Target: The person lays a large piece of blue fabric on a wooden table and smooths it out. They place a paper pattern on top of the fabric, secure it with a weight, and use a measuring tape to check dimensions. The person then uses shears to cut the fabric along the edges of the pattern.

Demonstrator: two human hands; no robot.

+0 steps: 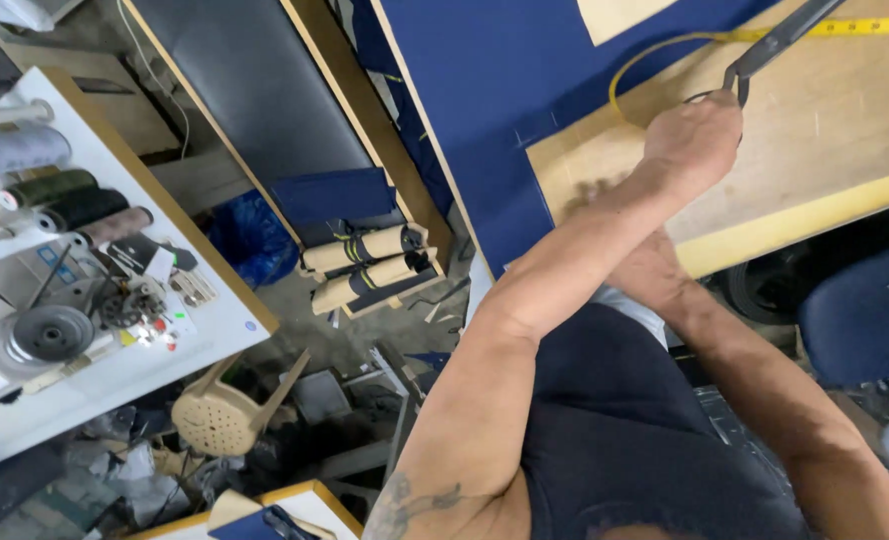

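The person's left hand [693, 135] reaches across the body toward one o'clock and is closed as a fist around the looped handle of a pair of large black metal scissors [780, 40], whose long blades run on toward the upper edge of the view. The scissors lie over the pale wooden worktable [825, 150], just beside a yellow measuring tape [665, 48] that curves in a loop and then runs straight toward two o'clock. At twelve o'clock a big sheet of dark blue fabric [505, 90] covers the left part of the table. The right hand [645, 270] is mostly hidden under the left forearm, near the yellow table edge, and it cannot be told if it is spread or closed. At nine o'clock stands a white shelf [215, 310] with spools of thread [55, 185]. At seven o'clock a beige plastic chair [227, 412] lies tipped on the littered floor.
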